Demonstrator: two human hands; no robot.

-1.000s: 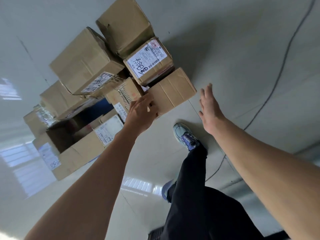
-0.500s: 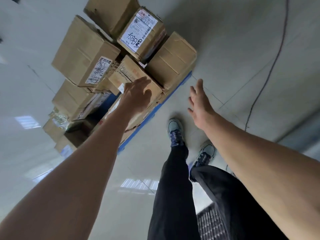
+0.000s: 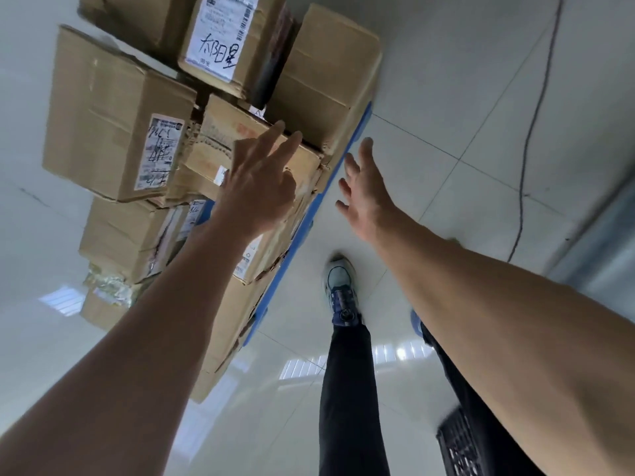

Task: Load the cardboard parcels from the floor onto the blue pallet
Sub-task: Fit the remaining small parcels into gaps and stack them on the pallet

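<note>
Both hands are open and empty, the left hand (image 3: 259,187) over a parcel (image 3: 247,146) stacked at the blue pallet (image 3: 357,132) edge, where a careless nudge could topple the uneven stack onto the floor (image 3: 446,97).

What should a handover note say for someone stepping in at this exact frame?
Left hand: open, fingers spread over the top of a parcel on the stack, holding nothing.
Right hand: open and empty, hanging over the floor beside the pallet.
Parcels: all those in view are stacked on the pallet, several layers deep; only its blue edge shows.
Done: the visible parcels are loaded.
Left: no parcels show on the floor here; check outside the view for any remaining, and see that the top parcels sit steady.
</note>
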